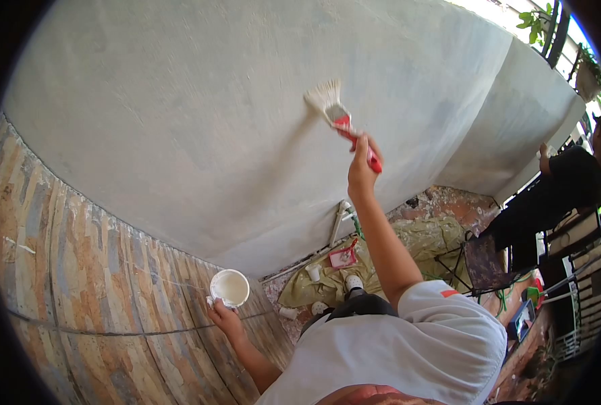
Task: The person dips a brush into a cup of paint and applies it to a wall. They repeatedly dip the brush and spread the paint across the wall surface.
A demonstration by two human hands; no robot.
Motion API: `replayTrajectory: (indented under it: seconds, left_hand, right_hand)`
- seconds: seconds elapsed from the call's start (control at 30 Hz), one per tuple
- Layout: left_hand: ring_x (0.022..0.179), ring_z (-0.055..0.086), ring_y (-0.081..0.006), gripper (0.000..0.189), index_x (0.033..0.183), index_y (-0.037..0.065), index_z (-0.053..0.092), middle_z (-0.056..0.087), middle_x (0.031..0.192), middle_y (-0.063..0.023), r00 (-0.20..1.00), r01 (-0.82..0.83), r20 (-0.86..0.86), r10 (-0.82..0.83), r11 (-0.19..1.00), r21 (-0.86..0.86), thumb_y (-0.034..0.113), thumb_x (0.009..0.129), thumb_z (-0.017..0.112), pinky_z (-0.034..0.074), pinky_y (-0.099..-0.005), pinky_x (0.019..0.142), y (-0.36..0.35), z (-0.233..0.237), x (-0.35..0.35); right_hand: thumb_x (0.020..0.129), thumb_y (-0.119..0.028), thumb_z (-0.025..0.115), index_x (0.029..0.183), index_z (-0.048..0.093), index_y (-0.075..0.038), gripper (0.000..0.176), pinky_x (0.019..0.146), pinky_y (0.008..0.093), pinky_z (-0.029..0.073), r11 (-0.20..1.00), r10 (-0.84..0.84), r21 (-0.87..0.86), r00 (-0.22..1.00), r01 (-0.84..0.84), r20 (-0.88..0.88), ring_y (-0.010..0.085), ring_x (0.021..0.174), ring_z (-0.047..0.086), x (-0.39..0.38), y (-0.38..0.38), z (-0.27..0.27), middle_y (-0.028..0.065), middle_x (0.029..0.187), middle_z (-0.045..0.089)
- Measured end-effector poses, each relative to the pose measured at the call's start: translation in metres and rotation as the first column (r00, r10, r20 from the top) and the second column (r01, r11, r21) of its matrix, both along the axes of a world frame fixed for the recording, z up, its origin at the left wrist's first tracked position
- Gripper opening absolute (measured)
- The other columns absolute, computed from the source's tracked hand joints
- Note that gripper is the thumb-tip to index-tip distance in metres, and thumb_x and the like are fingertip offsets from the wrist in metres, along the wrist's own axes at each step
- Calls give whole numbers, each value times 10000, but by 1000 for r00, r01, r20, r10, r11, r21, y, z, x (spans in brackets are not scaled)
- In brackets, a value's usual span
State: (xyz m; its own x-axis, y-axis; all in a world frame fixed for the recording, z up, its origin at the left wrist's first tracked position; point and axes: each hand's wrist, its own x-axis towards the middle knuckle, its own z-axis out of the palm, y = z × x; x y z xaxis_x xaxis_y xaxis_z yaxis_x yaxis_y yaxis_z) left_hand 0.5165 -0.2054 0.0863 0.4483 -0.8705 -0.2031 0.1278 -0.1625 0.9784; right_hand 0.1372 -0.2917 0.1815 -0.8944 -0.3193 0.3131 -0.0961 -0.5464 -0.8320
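Observation:
My right hand point(362, 167) is closed round the red handle of a paintbrush point(341, 121). The brush's pale bristles fan out against the grey-white wall point(199, 115), which shows uneven, streaky paint. Lower down, my left hand point(226, 318) grips a white tub point(230, 288) by its side, with its open top facing me. Whitish paint shows inside the tub, and white smears mark its rim near my fingers.
Stone-patterned tiles point(111, 290) cover the wall at left. A crumpled drop cloth point(408, 246) lies on the floor with a pink tray point(343, 257) and a white cup point(313, 272). At right are a folding chair point(486, 263) and a person in dark clothes point(557, 189).

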Motion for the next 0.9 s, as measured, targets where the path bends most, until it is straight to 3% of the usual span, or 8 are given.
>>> replayTrajectory:
  seconds: [0.13, 0.23, 0.3, 0.37, 0.47, 0.5, 0.63, 0.9]
  left_hand:
    - [711, 475, -83, 410, 1219, 48, 397, 540, 990, -43, 999, 18, 39, -19, 1000, 24, 267, 877, 456, 349, -201, 513, 7, -2, -1]
    - [715, 477, -85, 427, 1237, 50, 390, 542, 991, -41, 995, 88, 39, -88, 996, 19, 270, 877, 458, 349, -199, 515, 3, -4, 3]
    - [715, 477, -86, 432, 1245, 52, 390, 544, 984, -40, 982, 177, 58, -178, 984, 27, 270, 878, 457, 348, -198, 515, 0, 0, 3]
    - [700, 474, -86, 381, 1193, 39, 423, 553, 944, -38, 997, 62, 49, -64, 998, 23, 259, 883, 449, 346, -198, 511, 1, 7, -6]
    - [687, 470, -87, 354, 1165, 25, 435, 555, 931, -41, 992, 96, 82, -94, 995, -18, 248, 891, 439, 346, -201, 509, -4, 0, -5]
    - [687, 470, -87, 354, 1165, 25, 435, 555, 931, -41, 991, 101, 93, -100, 995, -6, 248, 891, 439, 346, -201, 509, -4, 1, -7]
    - [666, 465, -89, 335, 1134, 3, 439, 548, 895, -56, 989, 134, 68, -130, 990, -55, 233, 891, 436, 342, -214, 483, -1, -2, -15]
    - [601, 450, -85, 293, 1102, 21, 453, 552, 869, -59, 990, 136, 46, -135, 990, -21, 217, 884, 438, 332, -211, 461, 9, -14, -17]
  right_hand:
    - [884, -255, 558, 992, 600, 8, 287, 630, 224, 411, 928, 9, 350, 947, -127, 320, 79, 660, 500, 15, 34, -145, -4, 782, 595]
    - [856, -283, 576, 947, 626, -19, 283, 576, 227, 360, 805, -198, 587, 889, -93, 413, 57, 633, 432, 31, 50, -150, -5, 742, 579]
    - [861, -258, 558, 906, 641, -24, 253, 579, 237, 363, 906, 38, 375, 922, -194, 385, 63, 642, 427, 19, 43, -132, 2, 774, 610]
    - [869, -252, 549, 886, 650, -25, 249, 592, 235, 353, 939, 158, 254, 945, -234, 287, 67, 656, 419, 2, 27, -58, -7, 769, 604]
    - [890, -257, 523, 906, 642, -14, 271, 633, 219, 342, 988, 151, -44, 986, -148, 67, 62, 683, 418, -13, 26, 66, -14, 783, 580]
    - [880, -303, 545, 927, 631, -27, 293, 530, 193, 275, 979, 146, -144, 989, -144, 3, 36, 629, 361, -14, 30, 97, -23, 749, 499]
    - [892, -260, 526, 917, 623, -7, 271, 629, 216, 339, 951, 179, -240, 981, -193, -77, 75, 671, 416, -24, 17, 114, 9, 733, 544]
    - [881, -204, 564, 948, 621, 29, 249, 650, 210, 407, 951, -34, 303, 958, -56, 285, 57, 722, 496, 15, 42, -138, 8, 804, 595]
